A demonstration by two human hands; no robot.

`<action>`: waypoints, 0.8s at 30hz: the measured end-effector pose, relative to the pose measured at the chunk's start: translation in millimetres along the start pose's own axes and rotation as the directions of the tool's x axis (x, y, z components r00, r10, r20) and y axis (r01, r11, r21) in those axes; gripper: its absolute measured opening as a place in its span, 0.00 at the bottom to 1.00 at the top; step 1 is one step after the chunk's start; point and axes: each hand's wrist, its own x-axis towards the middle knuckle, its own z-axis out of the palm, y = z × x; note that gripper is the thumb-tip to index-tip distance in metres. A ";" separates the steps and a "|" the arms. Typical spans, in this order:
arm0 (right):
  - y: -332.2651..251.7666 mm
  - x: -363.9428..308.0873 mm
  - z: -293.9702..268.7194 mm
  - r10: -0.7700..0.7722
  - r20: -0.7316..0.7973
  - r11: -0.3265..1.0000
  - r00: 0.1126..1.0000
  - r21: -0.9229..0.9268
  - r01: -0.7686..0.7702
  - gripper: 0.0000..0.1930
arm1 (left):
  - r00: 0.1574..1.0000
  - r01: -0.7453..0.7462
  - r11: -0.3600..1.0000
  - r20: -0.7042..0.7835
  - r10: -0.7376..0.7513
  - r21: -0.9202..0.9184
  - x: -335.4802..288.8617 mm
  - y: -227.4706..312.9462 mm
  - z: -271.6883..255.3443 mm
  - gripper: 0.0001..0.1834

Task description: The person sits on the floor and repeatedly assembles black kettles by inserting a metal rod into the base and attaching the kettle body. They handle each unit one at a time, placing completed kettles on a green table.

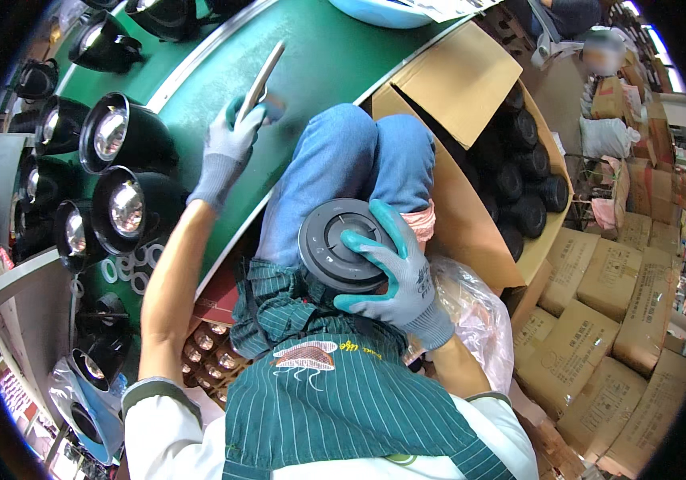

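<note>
My left hand [234, 139], in a grey glove with teal fingertips, is raised over the green conveyor belt [223, 88]. Its fingers close round a slim, pale, stick-like tool [265, 74] that points up and away; its exact kind is unclear. In my lap lies a round black plastic base [323, 254] with a ringed face and small marks. Spread across its right side, my right hand [395, 276] in a matching glove grips it, thumb and fingers on the face and rim.
Black bell-shaped housings with shiny inner domes [123, 210] crowd the left, beside several white rings [136, 268]. To the right stands an open carton [471, 216] of black round parts. Stacked brown boxes [575, 352] fill the far right. A blue basin [383, 11] sits at the top.
</note>
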 end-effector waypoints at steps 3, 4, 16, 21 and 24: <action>-1.7 7.4 -2.7 -0.110 0.012 0.994 0.994 0.029 0.109 0.38 | 0.927 -0.151 0.859 -0.232 0.296 0.490 -4.5 -66.8 -3.4 0.30; -5.4 9.0 -6.5 -0.180 -0.068 0.983 0.981 0.010 0.181 0.37 | 0.952 -0.068 0.817 -0.208 0.225 0.573 -11.7 -65.3 -1.3 0.34; 4.9 165.3 -61.4 0.268 0.004 -0.136 0.963 0.990 0.034 0.34 | 0.802 -0.594 0.804 0.110 0.588 0.034 -88.3 135.2 -84.2 0.44; -59.9 275.2 -11.2 0.013 0.022 0.081 1.000 0.996 -0.023 0.35 | 0.523 -0.675 0.430 -0.021 0.852 0.600 -48.5 151.1 -152.4 0.25; -58.9 332.9 13.9 0.003 0.012 0.367 1.000 0.930 -0.013 0.34 | 0.574 -0.529 0.544 -0.197 0.795 0.651 9.1 173.6 -202.3 0.28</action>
